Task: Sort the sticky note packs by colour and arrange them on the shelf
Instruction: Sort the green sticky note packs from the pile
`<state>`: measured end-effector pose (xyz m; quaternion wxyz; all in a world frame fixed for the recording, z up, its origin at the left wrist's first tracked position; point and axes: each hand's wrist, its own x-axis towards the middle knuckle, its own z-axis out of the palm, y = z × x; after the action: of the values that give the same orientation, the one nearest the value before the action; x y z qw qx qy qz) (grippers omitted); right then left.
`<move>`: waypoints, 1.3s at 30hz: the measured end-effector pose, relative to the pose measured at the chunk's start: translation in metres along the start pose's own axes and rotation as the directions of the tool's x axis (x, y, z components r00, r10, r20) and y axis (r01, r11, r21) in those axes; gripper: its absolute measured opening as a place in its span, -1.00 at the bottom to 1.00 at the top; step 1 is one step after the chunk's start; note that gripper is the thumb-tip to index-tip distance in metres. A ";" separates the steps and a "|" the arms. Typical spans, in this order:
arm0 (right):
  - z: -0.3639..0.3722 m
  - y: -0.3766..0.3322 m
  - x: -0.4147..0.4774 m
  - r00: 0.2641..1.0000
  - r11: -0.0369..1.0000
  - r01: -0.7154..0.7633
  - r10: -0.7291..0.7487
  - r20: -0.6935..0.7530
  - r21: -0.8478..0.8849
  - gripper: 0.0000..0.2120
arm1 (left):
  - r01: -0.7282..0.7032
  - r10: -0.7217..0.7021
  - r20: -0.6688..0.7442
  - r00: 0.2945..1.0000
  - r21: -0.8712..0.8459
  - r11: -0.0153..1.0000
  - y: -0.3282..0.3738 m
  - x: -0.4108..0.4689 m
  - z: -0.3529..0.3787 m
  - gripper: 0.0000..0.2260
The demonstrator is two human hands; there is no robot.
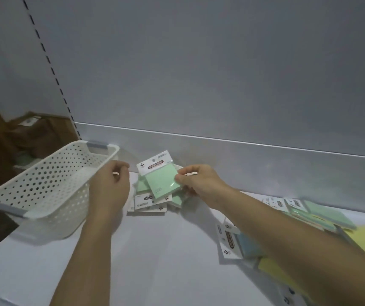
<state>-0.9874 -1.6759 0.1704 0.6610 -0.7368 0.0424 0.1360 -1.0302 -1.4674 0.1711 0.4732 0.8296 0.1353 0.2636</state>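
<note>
My right hand [196,180] pinches the right edge of a green sticky note pack [158,176] with a white header card, held just above a small pile of green packs [150,200] near the back of the white shelf [155,250]. My left hand [111,186] hovers to the left of the pack with its fingers curled, holding nothing, beside the basket. More packs lie at the right: a blue pack [241,242] under my right forearm, yellow packs [272,272], and a mixed green and yellow heap [318,215].
A white perforated plastic basket [44,186] sits tilted at the shelf's left end, looking empty. The grey back panel [199,74] rises behind, with a slotted upright [51,69] on the left. Brown items and another pack lie beyond the upright at the far left.
</note>
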 end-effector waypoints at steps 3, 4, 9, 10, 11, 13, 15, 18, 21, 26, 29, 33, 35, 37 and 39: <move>0.008 0.001 0.002 0.999 0.999 0.035 -0.035 -0.029 0.014 -0.77 | -0.062 0.063 -0.043 0.997 0.027 0.998 0.005 -0.002 -0.001 -0.85; 0.007 0.001 0.001 0.997 0.998 0.060 -0.060 -0.040 0.007 -0.80 | -0.085 0.086 -0.048 0.995 0.024 0.996 0.006 -0.003 -0.001 -0.85; -0.024 0.002 -0.017 0.961 0.959 0.261 -0.268 -0.061 -0.112 -0.97 | -0.270 0.270 0.009 0.963 0.019 0.963 0.011 -0.008 0.006 -0.86; -0.036 0.002 -0.026 0.948 0.938 0.302 -0.314 -0.048 -0.170 -0.97 | -0.323 0.322 0.032 0.946 0.034 0.946 0.012 -0.010 0.010 -0.87; -0.049 0.003 -0.037 0.935 0.912 0.340 -0.355 -0.027 -0.230 -0.96 | -0.377 0.374 0.059 0.926 0.050 0.925 0.014 -0.014 0.014 -0.87; -0.077 0.008 -0.060 0.904 0.831 0.400 -0.427 0.018 -0.386 -0.91 | -0.467 0.455 0.136 0.880 0.069 0.882 0.018 -0.023 0.024 -0.86; -0.105 0.015 -0.086 0.892 0.748 0.405 -0.450 0.047 -0.526 -0.86 | -0.558 0.528 0.244 0.814 0.073 0.827 0.024 -0.038 0.036 -0.82; -0.143 0.027 -0.121 0.903 0.699 0.351 -0.428 0.029 -0.623 -0.82 | -0.653 0.590 0.422 0.688 0.007 0.757 0.030 -0.061 0.055 -0.77; -0.177 0.038 -0.146 0.882 0.610 0.320 -0.471 -0.008 -0.725 -0.80 | -0.708 0.605 0.536 0.589 -0.018 0.706 0.035 -0.081 0.071 -0.79; -0.224 0.046 -0.169 0.826 0.395 0.164 -0.556 -0.093 -0.904 -0.79 | -0.713 0.562 0.664 0.494 -0.060 0.698 0.066 -0.099 0.089 -0.74; -0.242 0.052 -0.165 0.788 0.423 -0.019 -0.552 -0.274 -0.906 -0.76 | -0.668 0.460 0.754 0.469 -0.037 0.743 0.093 -0.112 0.104 -0.76; -0.247 0.065 -0.159 0.837 0.484 -0.096 -0.433 -0.334 -0.870 -0.65 | -0.555 0.350 0.741 0.573 0.037 0.831 0.125 -0.137 0.137 -0.74; -0.247 0.072 -0.159 0.870 0.435 -0.125 -0.385 -0.309 -0.892 -0.62 | -0.443 0.226 0.729 0.647 0.118 0.889 0.130 -0.149 0.154 -0.67; -0.249 0.079 -0.158 0.907 0.357 -0.170 -0.308 -0.288 -0.918 -0.61 | -0.445 0.195 0.734 0.650 0.160 0.881 0.129 -0.164 0.170 -0.62; -0.251 0.084 -0.155 0.932 0.304 -0.195 -0.238 -0.272 -0.933 -0.60 | -0.499 0.191 0.749 0.635 0.208 0.841 0.127 -0.177 0.180 -0.59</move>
<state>-1.1201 -1.9512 0.1518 0.0791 -0.9947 0.0643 -0.0124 -1.0774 -1.7452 0.1511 0.2487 0.9535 -0.1696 -0.0177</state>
